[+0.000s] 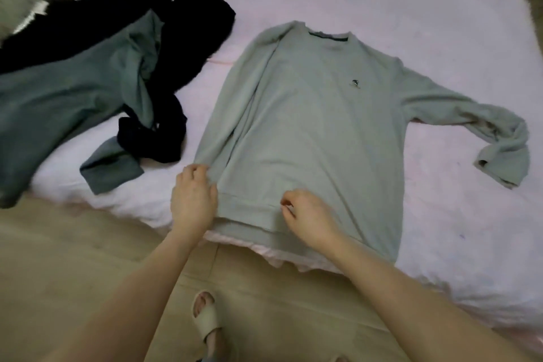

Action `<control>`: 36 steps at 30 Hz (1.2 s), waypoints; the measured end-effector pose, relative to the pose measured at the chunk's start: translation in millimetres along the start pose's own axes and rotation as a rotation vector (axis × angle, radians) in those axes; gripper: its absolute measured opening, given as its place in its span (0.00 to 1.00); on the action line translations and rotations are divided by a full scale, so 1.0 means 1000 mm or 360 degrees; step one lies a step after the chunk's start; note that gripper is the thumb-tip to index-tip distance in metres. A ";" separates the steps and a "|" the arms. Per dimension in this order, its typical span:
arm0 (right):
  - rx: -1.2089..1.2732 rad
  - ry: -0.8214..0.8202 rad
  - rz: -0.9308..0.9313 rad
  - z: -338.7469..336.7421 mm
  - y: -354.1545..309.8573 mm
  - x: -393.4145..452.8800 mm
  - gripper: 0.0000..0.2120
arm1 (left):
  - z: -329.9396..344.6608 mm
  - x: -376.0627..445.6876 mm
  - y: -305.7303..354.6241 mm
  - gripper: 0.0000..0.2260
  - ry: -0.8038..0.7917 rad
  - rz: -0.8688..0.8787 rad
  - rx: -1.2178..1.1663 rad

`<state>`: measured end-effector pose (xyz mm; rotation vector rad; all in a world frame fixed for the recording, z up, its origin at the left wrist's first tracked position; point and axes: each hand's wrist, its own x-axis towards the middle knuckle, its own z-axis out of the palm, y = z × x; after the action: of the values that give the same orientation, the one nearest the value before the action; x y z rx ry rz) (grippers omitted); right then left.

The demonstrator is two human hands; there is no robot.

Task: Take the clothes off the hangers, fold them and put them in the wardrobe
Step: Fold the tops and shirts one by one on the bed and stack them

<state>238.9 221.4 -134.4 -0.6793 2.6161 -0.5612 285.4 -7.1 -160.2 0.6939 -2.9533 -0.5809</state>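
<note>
Below our forearms we see one foot in a pale sandal (206,321) on the tan floor (73,258). Our left hand (193,196) grips the lower left corner of the light grey sweatshirt (308,132) with curled fingers, while our right hand (308,216) pinches the fabric near its hem. Beyond both hands it lies flat on the pink bed (382,3), and left of the left hand lie a darker grey garment (64,97) and black clothes (182,26).
</note>
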 end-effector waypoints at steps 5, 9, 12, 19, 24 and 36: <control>-0.0003 -0.0005 -0.0041 0.025 -0.084 0.099 0.16 | -0.011 0.068 -0.064 0.31 -0.0677 -0.0427 -0.0196; -0.0210 -0.0108 -0.0110 0.037 -0.117 0.154 0.22 | -0.012 0.090 -0.078 0.16 -0.0998 -0.0205 -0.0212; -0.0355 -0.0356 -0.0130 0.038 -0.119 0.179 0.32 | -0.033 0.102 -0.083 0.08 -0.0734 0.0012 -0.0570; 0.0169 -0.0193 0.0008 -0.004 -0.159 0.241 0.27 | -0.115 0.159 -0.089 0.07 -0.0227 0.0050 -0.1226; 0.0285 0.0033 -0.0009 -0.025 -0.211 0.302 0.11 | -0.142 0.205 -0.089 0.06 -0.0030 -0.0152 -0.1157; 0.0872 -0.0090 -0.0022 -0.030 -0.251 0.395 0.20 | -0.129 0.271 -0.119 0.26 0.0112 -0.0359 -0.0582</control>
<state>-1.6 -179.6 -94.0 -0.5200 2.2466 -1.1802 109.7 -269.3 -94.3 0.9814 -2.6129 -1.0539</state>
